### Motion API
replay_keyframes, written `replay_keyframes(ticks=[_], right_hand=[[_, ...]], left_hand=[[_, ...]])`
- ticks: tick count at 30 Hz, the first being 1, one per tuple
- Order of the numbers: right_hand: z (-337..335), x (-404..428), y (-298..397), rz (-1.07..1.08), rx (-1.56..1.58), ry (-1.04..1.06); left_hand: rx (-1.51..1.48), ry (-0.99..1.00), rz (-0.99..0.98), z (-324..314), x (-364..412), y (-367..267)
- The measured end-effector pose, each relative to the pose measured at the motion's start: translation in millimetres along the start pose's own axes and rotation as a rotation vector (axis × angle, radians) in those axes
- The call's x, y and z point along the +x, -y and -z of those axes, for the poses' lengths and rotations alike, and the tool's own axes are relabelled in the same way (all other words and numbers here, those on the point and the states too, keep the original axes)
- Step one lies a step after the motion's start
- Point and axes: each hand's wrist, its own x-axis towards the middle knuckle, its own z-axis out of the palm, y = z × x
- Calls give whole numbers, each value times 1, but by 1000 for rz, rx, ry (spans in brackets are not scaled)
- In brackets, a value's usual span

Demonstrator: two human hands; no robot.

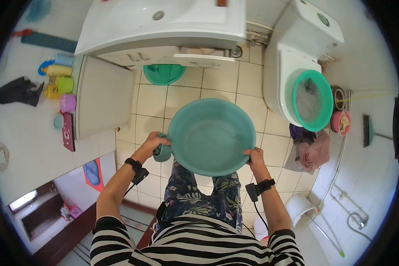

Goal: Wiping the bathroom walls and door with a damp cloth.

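Observation:
In front of my legs I hold a large teal plastic basin [209,139] over the tiled floor. Its inside looks bare apart from a wet-looking sheen. My right hand [255,157] grips the rim on the right, thumb over the edge. At the left rim is my left hand [154,144], which also holds a small teal cup-like vessel [163,154] against the basin's outer side. My fingers partly hide this vessel, and I cannot tell what is inside it. Both wrists wear black straps with small devices and cables.
A green basin [312,99] with cloudy water and something dark rests on the toilet lid [284,109]. Beside it on the floor lie striped clothes [316,151]. Ahead stand a washbasin cabinet [146,55] and another green basin [164,73]. A white bucket [299,209] lies at right.

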Motion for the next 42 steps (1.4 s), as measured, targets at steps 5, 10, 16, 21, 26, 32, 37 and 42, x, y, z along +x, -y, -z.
replay_keyframes(ticks=[5, 10, 16, 21, 26, 32, 37, 42], right_hand=[[-116, 18, -9, 82, -245, -35], [-219, 65, -33, 33, -213, -215], [-317, 147, -63, 253, -323, -69], [-415, 190, -39, 236, -264, -36], [-487, 238, -17, 108, -93, -36], [-505, 272, -8, 40, 25, 86], [-491, 234, 3, -103, -321, 160], [-409, 187, 5, -53, -514, 319]], left_hand=[[-93, -92, -23, 94, 9, 64], [-165, -217, 0, 176, -17, 138], [-306, -365, 203, 223, -45, 253], [-526, -346, 352, 204, -70, 297], [-586, -385, 413, 168, -78, 285], [-724, -345, 447, 148, -71, 249], [-709, -346, 374, 150, -61, 235], [-687, -301, 249, 171, -49, 214]])
